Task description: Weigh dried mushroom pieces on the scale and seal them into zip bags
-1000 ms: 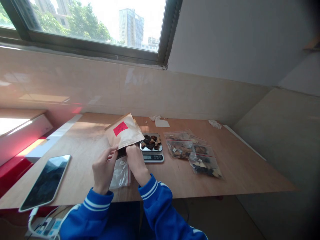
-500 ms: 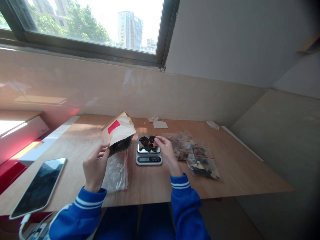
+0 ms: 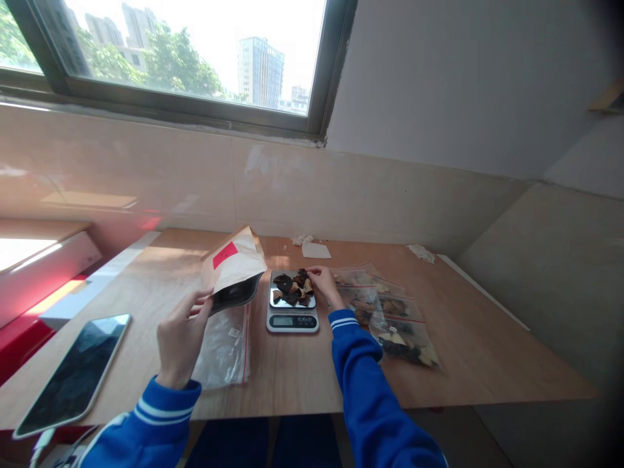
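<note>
My left hand is closed on the edge of a white and brown paper pouch with a red label. The pouch is tilted, its dark open mouth toward the scale. A small digital kitchen scale stands on the table, with several dark and tan dried pieces heaped on its metal plate. My right hand is at the plate's right edge, thumb and fingers pinched on a dark dried piece at the back of the heap. The display's digits are too small to read.
Right of the scale lie several clear zip bags of dried pieces. Flat clear zip bags with red seals lie under the pouch. A phone with a cable is at the left edge. White paper and crumpled tissue lie at the back.
My right hand has moved slightly back on the plate's right side, and its forearm now comes in more from the right. The left hand still holds the pouch tilted. The view has shifted slightly.
</note>
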Available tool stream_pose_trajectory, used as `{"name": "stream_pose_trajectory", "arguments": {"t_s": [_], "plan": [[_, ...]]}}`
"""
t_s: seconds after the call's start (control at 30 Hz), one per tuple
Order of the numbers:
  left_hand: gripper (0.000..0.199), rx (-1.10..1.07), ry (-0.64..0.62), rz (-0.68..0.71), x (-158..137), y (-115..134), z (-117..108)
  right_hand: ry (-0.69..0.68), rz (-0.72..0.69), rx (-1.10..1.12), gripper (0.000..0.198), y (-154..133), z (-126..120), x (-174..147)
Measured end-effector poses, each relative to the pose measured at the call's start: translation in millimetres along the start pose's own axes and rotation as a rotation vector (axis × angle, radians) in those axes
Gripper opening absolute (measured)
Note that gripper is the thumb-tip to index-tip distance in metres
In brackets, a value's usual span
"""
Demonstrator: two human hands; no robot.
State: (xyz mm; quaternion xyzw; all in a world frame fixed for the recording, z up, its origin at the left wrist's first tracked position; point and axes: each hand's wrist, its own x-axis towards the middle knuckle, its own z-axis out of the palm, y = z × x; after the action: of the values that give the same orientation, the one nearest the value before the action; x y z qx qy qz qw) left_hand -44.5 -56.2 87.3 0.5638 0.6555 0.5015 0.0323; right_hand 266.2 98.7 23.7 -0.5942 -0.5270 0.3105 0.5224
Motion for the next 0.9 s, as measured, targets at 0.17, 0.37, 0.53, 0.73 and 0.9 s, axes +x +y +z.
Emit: {"name": "stream_pose_trajectory", "arguments": {"t_s": [0.17,0.37,0.53,0.73,0.9], "plan": [[0.019,0.139,0.031,0.012,7.3,6.8,2.0,-0.025,-0.089,-0.044,0.018,-1.5,-10.1,-9.3],[0.021,0.304,0.095,0.091,37.5,29.4,1.1,-0.013,-0.195,-0.081,0.027,-2.0,-29.0,-38.9],[0.022,0.292,0.072,0.135,59.1,49.1,2.2,0.014,-0.258,-0.150,0.031,7.0,-36.1,-69.0],[0.023,0.320,-0.012,0.117,58.3,63.0,1.2,0.080,-0.356,-0.152,0.034,9.8,-33.3,-76.5],[0.020,0.290,-0.072,0.120,46.6,59.6,3.6,0.133,-0.461,-0.144,0.032,-12.4,-26.4,-85.9]]}}
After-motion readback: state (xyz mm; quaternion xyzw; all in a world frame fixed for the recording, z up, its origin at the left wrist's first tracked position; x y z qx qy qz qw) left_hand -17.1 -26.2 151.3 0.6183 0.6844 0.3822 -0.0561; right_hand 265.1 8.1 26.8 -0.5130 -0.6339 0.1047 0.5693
